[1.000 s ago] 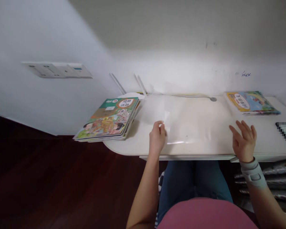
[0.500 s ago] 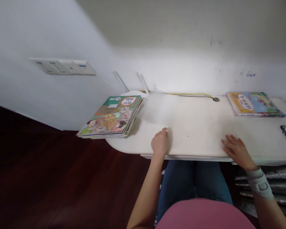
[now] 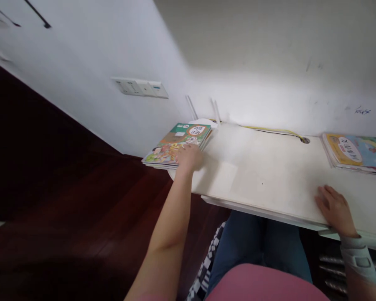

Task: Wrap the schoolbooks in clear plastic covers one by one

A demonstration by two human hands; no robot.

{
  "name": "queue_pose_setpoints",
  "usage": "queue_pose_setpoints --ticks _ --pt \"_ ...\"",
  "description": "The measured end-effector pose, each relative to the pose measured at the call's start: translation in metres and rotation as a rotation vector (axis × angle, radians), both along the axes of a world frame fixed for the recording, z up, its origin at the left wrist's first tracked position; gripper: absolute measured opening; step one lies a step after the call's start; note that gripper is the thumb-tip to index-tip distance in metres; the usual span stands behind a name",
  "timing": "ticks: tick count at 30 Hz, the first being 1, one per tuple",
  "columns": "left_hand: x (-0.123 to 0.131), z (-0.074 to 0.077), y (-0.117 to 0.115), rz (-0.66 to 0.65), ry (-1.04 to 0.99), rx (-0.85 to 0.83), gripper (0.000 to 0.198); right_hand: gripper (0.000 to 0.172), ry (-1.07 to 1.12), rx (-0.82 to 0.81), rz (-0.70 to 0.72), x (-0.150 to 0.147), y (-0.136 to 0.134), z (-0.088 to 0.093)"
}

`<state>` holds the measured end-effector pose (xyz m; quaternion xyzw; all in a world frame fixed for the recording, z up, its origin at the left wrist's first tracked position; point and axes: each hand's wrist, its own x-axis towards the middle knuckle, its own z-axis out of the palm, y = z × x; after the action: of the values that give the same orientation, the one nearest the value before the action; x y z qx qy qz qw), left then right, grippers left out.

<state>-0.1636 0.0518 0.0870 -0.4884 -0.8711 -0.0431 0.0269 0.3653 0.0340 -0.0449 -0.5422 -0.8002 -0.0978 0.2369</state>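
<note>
A stack of books (image 3: 166, 146) with a green and orange illustrated cover lies at the left end of the white desk (image 3: 250, 167), its near left corner jutting past the edge. My left hand (image 3: 189, 158) is over the right part of the top cover, fingers apart and reaching across it; whether it presses on the book is unclear. Flat on the desk near the front edge rests my right hand (image 3: 336, 209), fingers extended and holding nothing, with a grey wrist band (image 3: 359, 259) below it. A second book stack (image 3: 359, 152), yellow and blue, sits at the right.
Behind the left stack is a white device with upright antennas (image 3: 217, 110). A yellow cable (image 3: 269, 129) runs along the wall to a round desk hole (image 3: 305, 140). Sockets (image 3: 141, 87) are on the left wall. A checkered seat cover (image 3: 207, 263) shows beside my legs.
My left hand has gone from a closed fist on the desk to the left book stack and opened. The view has turned left. My right hand still rests near the front edge.
</note>
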Motion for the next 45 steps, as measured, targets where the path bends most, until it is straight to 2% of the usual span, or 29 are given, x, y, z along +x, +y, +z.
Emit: queue_pose_setpoints --ticks 3,5,9,13,17,20,22,24,26,29,31,34,37,39,41,43,45 --pt "0.001 -0.007 0.002 0.063 0.049 -0.058 0.050 0.046 -0.034 -0.013 -0.025 -0.001 -0.002 -0.004" --pt "0.007 -0.010 0.002 0.058 0.065 -0.057 0.046 0.046 -0.049 -0.011 -0.036 0.000 -0.003 -0.005" --pt "0.009 -0.007 0.000 0.037 0.053 -0.077 0.038 0.047 -0.083 -0.009 -0.018 0.003 -0.001 -0.005" --pt "-0.013 0.013 0.003 0.047 0.043 -0.068 0.036 0.046 -0.097 -0.006 -0.018 0.003 -0.002 -0.003" --pt "-0.029 0.050 -0.002 0.107 0.064 -0.016 0.034 0.046 -0.132 0.000 -0.029 -0.004 -0.007 0.002" --pt "-0.017 0.083 -0.024 0.180 0.122 0.190 0.029 0.046 -0.180 0.003 -0.030 -0.010 -0.009 0.005" --pt "-0.001 0.102 -0.044 0.147 0.132 0.379 0.024 0.046 -0.198 0.004 -0.039 -0.012 -0.009 0.007" --pt "0.018 0.114 -0.062 0.005 0.092 0.593 0.017 0.046 -0.202 -0.001 -0.047 -0.014 -0.010 0.009" --pt "0.038 0.116 -0.068 -0.201 -0.067 0.809 0.014 0.046 -0.203 -0.018 -0.054 -0.015 -0.010 0.012" --pt "0.075 0.100 -0.053 -0.543 -0.553 1.036 0.030 0.045 -0.204 -0.054 -0.066 -0.017 -0.011 0.016" --pt "0.108 0.078 -0.035 -0.691 -0.931 1.046 0.039 0.044 -0.203 -0.068 -0.075 -0.018 -0.012 0.017" --pt "0.161 0.037 -0.012 -0.747 -1.416 0.886 0.041 0.043 -0.202 -0.075 -0.078 -0.019 -0.012 0.018" --pt "0.201 -0.007 -0.004 -0.695 -1.743 0.695 0.042 0.043 -0.205 -0.076 -0.074 -0.019 -0.011 0.018" --pt "0.211 -0.033 -0.004 -0.615 -1.824 0.589 0.042 0.044 -0.203 -0.067 -0.074 -0.019 -0.011 0.018" --pt "0.211 -0.054 -0.007 -0.516 -1.780 0.507 0.037 0.043 -0.202 -0.055 -0.076 -0.019 -0.012 0.018" --pt "0.203 -0.069 -0.010 -0.449 -1.601 0.455 0.029 0.043 -0.203 -0.051 -0.080 -0.018 -0.012 0.019" --pt "0.193 -0.078 -0.013 -0.464 -1.331 0.401 0.026 0.043 -0.202 -0.061 -0.078 -0.018 -0.013 0.019"
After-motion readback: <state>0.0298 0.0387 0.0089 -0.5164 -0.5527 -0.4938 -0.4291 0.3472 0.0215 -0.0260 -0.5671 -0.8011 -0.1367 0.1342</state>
